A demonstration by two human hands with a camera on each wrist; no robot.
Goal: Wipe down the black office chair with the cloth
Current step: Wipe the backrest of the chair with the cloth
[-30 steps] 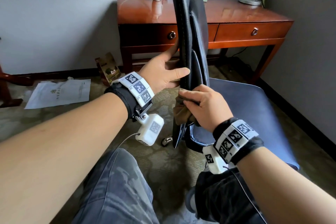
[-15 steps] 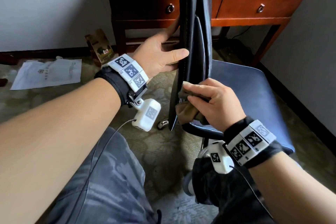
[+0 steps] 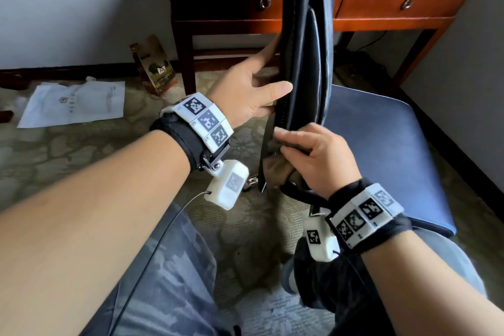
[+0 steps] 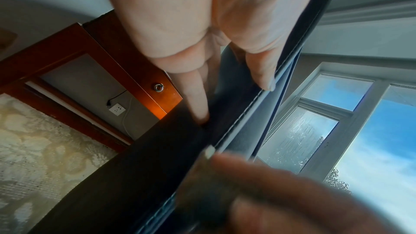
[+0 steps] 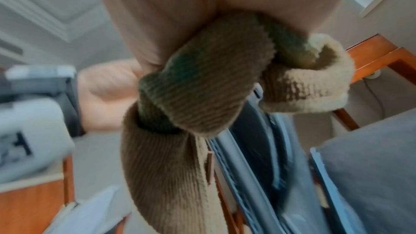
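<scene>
The black office chair's backrest (image 3: 305, 49) stands edge-on before me, with its seat (image 3: 381, 144) to the right. My left hand (image 3: 270, 73) grips the backrest's near edge, thumb in front and fingers behind; the left wrist view shows the left hand (image 4: 234, 102) flat along the stitched backrest (image 4: 180, 157). Lower down, my right hand (image 3: 300, 150) holds a bunched brown cloth (image 3: 278, 169) against the backrest's bottom edge. In the right wrist view the cloth (image 5: 202, 86) is wrapped over the blurred backrest edge (image 5: 258, 149).
A wooden desk (image 3: 395, 5) with two drawers stands behind the chair against the wall. A paper sheet (image 3: 73, 103) and a small carton (image 3: 155, 65) lie on the patterned carpet at left. My knees fill the bottom of the head view. A wall runs along the right.
My right hand has slid the cloth a little down the backrest's edge toward its bottom. The left hand keeps its hold. The head view has tilted downward.
</scene>
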